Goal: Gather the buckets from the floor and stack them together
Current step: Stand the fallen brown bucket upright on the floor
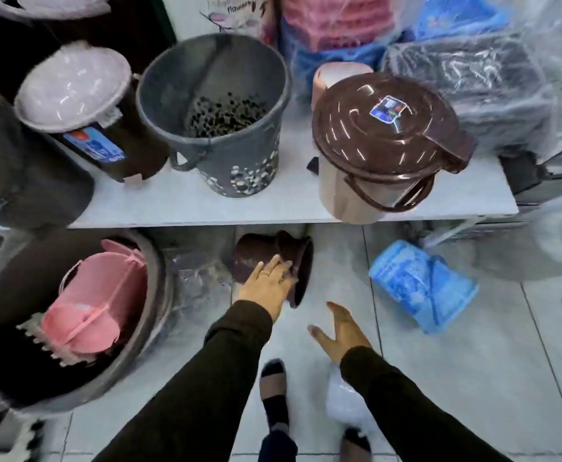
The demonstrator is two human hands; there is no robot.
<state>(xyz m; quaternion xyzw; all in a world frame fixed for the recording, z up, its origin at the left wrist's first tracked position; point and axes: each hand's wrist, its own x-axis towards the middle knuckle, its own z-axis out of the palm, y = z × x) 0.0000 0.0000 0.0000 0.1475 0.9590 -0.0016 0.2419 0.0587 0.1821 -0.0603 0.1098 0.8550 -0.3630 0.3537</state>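
Your left hand (pixel 269 284) lies with fingers spread on the brown bucket (pixel 266 261) tipped on its side on the floor (pixel 473 378) just under the shelf's (pixel 273 201) front edge, while your right hand (pixel 341 331) hovers nearby, open-fingered and empty, with the blue bucket (pixel 419 288) overturned further right.

A tipped bucket (pixel 266 258) lies on the floor (pixel 473 361) below the shelf (pixel 172 201), another bucket (pixel 419 288) to its right.
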